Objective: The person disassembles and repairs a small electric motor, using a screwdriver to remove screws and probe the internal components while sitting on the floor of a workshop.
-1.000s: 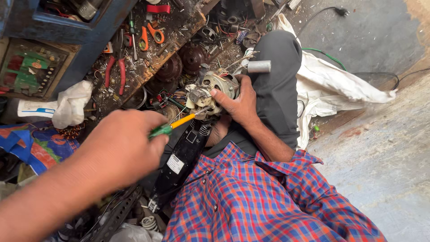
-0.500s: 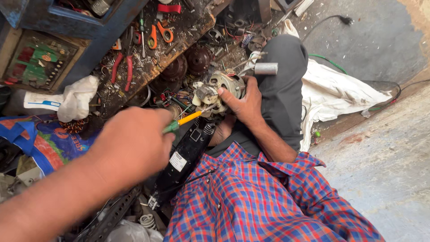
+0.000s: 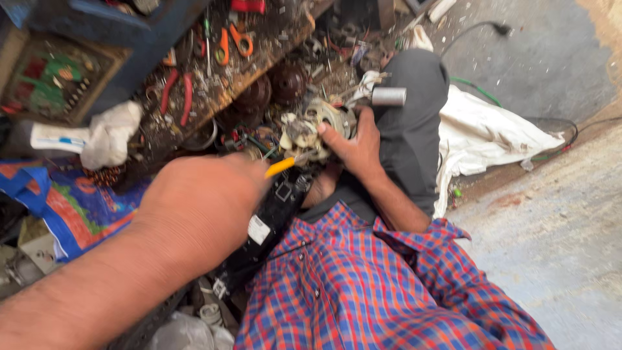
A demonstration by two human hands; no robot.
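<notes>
A: Motor (image 3: 317,129) sits at 12 o'clock from the chest, propped against the raised knee in grey trousers (image 3: 414,123), casing pale and grimy, with coloured wires spilling at its 9 o'clock side.

B: And the hands?

A: Right hand (image 3: 353,146) clamps the motor's rim, fingers wrapped over its edge, thumb pressed on the face. Left hand (image 3: 201,207) is fisted round a screwdriver (image 3: 282,166), only its yellow shaft poking out toward the motor at 1 o'clock from the fist. Fingers closed tight, handle hidden inside.

B: Is the tip in a screw?

A: Too blurred to tell. It meets the casing's lower edge, that's all I can say.

B: How far along?

A: My read: early to midway. Casing looks whole, no cover lying loose that I can pick out.

B: Around them?

A: Red pliers (image 3: 175,97) and orange scissors (image 3: 233,42) on the cluttered counter (image 3: 259,71) at 11 o'clock, white cloth (image 3: 492,133) at 2 o'clock.
</notes>
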